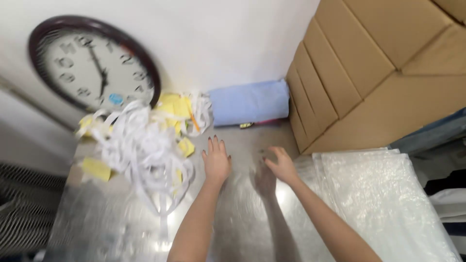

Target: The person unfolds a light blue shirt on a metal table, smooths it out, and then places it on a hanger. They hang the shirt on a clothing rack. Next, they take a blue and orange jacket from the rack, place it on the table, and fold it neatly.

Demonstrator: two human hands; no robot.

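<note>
My left hand lies flat, palm down with fingers together, on a shiny metal table. It rests just right of a heap of white paper strips and yellow slips. My right hand hovers beside it with loosely curled fingers, holding nothing, close to the left edge of a stack of clear plastic sheets. Both forearms reach in from the bottom of the view.
A round wall clock with a dark rim leans against the white wall at the back left. A folded blue cloth lies at the back. Stacked cardboard boxes fill the right rear corner.
</note>
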